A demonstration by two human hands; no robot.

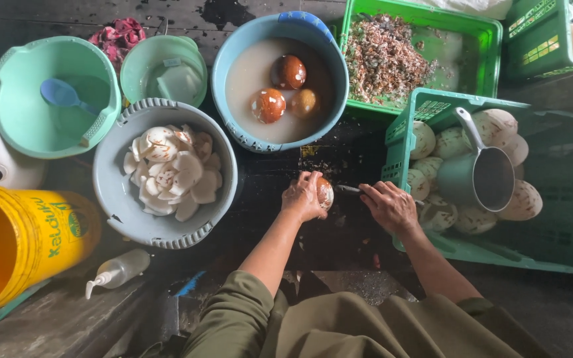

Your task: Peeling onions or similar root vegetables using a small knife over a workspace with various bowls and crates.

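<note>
On the dark tabletop [339, 166], just in front of the seated person, a brown coconut kernel [325, 193] sits pressed under the left hand [305, 196], whose grip is closed around its near side. The right hand [390, 207] is clenched on the handle of a knife [351, 189], the blade reaching across to touch the kernel (the tip itself is hidden against it).

Just beyond the hands stands a blue basin [280, 83] of cloudy water with three more brown kernels floating in it. To the left, a grey basin [165, 174] is heaped with white peeled pieces. To the right, a green crate [499, 179] holds pale, partly shaved coconuts and a green metal scoop [479, 174]. A second green crate [422, 56] farther back carries a pile of brown shavings.

Off at the left edge lie two pale green tubs [54, 96], a yellow bucket [24, 242] on its side and a small squeeze bottle [119, 270].
</note>
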